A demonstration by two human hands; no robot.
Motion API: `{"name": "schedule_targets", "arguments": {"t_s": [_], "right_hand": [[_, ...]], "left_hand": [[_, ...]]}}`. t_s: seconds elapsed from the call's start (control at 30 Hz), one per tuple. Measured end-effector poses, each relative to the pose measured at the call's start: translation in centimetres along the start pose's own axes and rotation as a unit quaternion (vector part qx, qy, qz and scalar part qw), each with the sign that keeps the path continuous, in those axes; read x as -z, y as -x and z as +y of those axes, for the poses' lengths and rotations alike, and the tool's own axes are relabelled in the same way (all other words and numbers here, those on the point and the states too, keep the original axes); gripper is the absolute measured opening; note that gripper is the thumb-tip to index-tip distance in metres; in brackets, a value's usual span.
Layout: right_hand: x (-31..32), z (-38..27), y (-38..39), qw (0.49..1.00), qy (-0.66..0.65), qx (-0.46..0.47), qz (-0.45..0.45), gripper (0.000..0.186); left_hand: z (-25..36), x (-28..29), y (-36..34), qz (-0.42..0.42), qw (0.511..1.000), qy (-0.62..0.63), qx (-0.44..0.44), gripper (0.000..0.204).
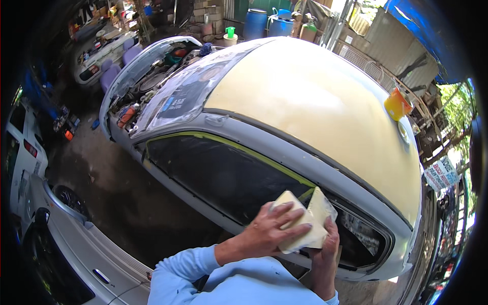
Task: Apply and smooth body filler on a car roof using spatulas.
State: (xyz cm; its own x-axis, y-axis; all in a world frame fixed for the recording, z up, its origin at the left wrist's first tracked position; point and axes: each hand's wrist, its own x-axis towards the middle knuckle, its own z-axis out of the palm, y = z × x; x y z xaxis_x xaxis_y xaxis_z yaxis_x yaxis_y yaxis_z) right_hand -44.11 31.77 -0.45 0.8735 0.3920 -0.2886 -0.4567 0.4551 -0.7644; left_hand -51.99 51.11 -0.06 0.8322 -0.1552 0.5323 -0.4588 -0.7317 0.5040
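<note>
My left hand (274, 226) is closed on a flat, pale-yellow square piece (285, 199), its fingers lying across the face. My right hand (328, 243) grips a second flat piece (320, 209), cream-coloured with whitish, uneven edges. The two pieces meet or overlap in front of my chest; I cannot tell their exact kind. Just beyond them is the side of a grey car. Dark covering fills its front side window (218, 168), edged with yellow-green tape (254, 153). The car's roof (305, 96) is coated pale yellow.
An orange-yellow container (397, 105) rests at the roof's far right edge. Paper and plastic cover the windshield (188, 94); the engine bay (147, 89) is exposed. A silver vehicle (96, 244) stands close at my left. Blue barrels (255, 24) stand at the back.
</note>
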Motion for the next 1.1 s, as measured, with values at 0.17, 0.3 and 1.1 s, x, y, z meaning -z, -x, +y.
{"name": "schedule_targets", "arguments": {"t_s": [0.17,0.3,1.1], "right_hand": [[2.1,-1.7,-2.4,0.968,-0.196,-0.034,-0.155,0.038],[3.6,-3.2,-3.2,0.985,-0.170,0.023,-0.004,0.036],[3.0,-0.8,-5.3,0.987,-0.090,0.058,0.118,0.039]], "left_hand": [[-1.0,0.5,2.5,-0.074,0.982,-0.137,0.111,0.063],[-2.5,1.7,3.3,-0.008,0.973,-0.088,0.212,0.063],[-38.6,17.6,-7.9,-0.070,0.816,-0.312,0.482,0.050]]}}
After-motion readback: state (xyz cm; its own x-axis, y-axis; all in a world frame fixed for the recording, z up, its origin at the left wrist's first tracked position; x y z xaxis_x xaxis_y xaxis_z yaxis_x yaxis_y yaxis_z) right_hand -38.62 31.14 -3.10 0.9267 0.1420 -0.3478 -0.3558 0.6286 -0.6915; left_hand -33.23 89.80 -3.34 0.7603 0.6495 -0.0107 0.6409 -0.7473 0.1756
